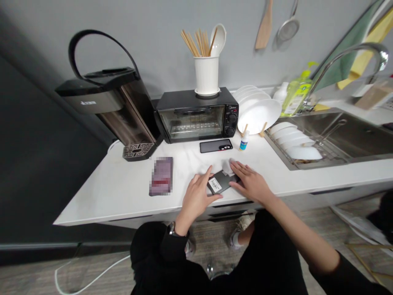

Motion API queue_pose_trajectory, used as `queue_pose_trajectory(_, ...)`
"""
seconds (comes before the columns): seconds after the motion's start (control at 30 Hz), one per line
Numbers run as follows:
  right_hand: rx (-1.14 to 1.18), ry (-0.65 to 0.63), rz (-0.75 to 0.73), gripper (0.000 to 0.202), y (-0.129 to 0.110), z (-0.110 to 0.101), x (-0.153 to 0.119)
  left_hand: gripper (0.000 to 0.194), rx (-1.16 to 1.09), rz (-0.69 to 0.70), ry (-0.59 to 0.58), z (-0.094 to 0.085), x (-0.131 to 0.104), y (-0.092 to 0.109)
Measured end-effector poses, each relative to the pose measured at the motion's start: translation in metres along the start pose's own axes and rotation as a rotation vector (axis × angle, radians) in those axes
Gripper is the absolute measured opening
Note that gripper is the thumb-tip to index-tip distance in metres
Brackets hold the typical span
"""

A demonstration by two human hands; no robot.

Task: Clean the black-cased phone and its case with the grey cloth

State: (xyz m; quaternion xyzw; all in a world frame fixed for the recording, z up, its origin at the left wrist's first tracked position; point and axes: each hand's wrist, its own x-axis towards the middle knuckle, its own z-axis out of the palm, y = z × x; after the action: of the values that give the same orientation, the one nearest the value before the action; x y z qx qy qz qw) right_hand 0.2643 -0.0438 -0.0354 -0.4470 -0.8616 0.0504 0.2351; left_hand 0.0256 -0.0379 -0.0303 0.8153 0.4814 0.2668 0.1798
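Note:
A dark grey smartphone lies back side up near the counter's front edge, a white barcode label on its left part. My left hand grips its left end, thumb at the near edge and fingers at the far edge. Over the right end lies my right hand, its fingers pressing a thin pale cloth against the phone. Part of the cloth and the phone's right end are hidden under that hand. Beyond the phone lie a black phone case and a small white spray bottle with a blue label.
A pixelated flat purple-grey item lies to the left. Behind stand a water dispenser, a toaster oven bearing a chopstick holder, and white plates. At right is a sink with bowls on a rack.

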Motion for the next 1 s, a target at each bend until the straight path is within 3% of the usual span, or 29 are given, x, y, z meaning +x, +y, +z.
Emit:
queue_pose_trajectory(0.13, 0.103, -0.085, -0.179, 0.081, 0.000, 0.002, -0.004, 0.115, -0.003, 0.011, -0.012, 0.000, 0.000, 0.000)
queue_pose_trajectory(0.27, 0.037, 0.012, -0.015, 0.067, 0.001, 0.002, -0.004, 0.119, -0.013, -0.002, -0.008, 0.000, 0.000, 0.000)
queue_pose_trajectory(0.37, 0.103, -0.087, -0.143, 0.079, 0.000, 0.002, -0.003, 0.117, -0.019, -0.002, -0.011, -0.001, 0.000, 0.001)
queue_pose_trajectory(0.5, 0.024, -0.012, 0.004, 0.063, 0.004, 0.001, -0.001, 0.116, -0.018, -0.013, -0.007, -0.001, 0.001, 0.001)
queue_pose_trajectory(0.63, 0.054, -0.086, -0.114, 0.076, 0.009, -0.001, 0.003, 0.116, -0.003, -0.022, -0.013, -0.001, 0.002, 0.002)
queue_pose_trajectory(0.73, 0.001, -0.030, 0.001, 0.066, 0.007, -0.002, 0.006, 0.116, -0.008, -0.020, -0.015, -0.002, 0.002, 0.003)
queue_pose_trajectory(0.87, 0.094, -0.121, -0.194, 0.083, -0.005, 0.003, 0.007, 0.120, -0.031, -0.014, -0.007, -0.001, 0.001, 0.003)
queue_pose_trajectory(1.0, 0.038, -0.006, -0.018, 0.067, -0.006, 0.008, 0.010, 0.122, -0.040, -0.026, 0.026, 0.002, 0.000, 0.002)
